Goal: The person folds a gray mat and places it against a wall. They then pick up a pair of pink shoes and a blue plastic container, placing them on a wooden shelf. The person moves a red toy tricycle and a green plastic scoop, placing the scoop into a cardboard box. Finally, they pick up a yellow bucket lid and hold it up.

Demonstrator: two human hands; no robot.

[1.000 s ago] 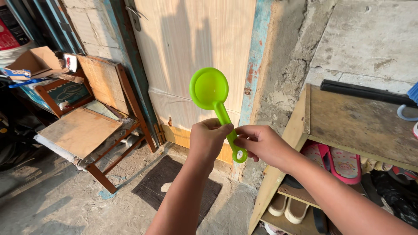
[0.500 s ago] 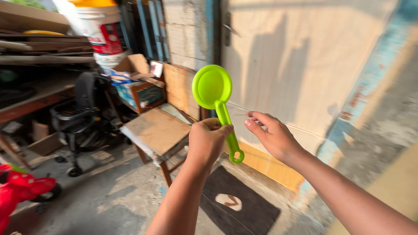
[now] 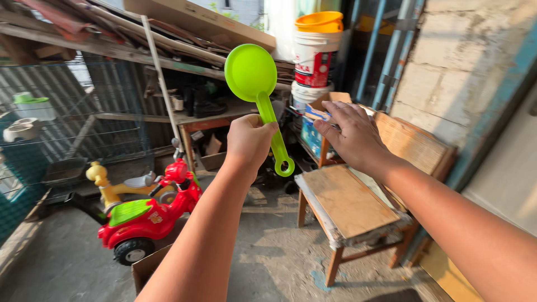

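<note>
while the left hand (image 3: pixel 249 141) grips a green ladle (image 3: pixel 258 95) upright, the right hand (image 3: pixel 351 134) hovers beside, fingers loose.

- Left hand (image 3: pixel 249 140): arm outstretched, fingers curled into a closed fist, thumb uppermost.
- Right hand (image 3: pixel 349 134): arm outstretched, empty, fingers loosely spread, palm down.
</note>
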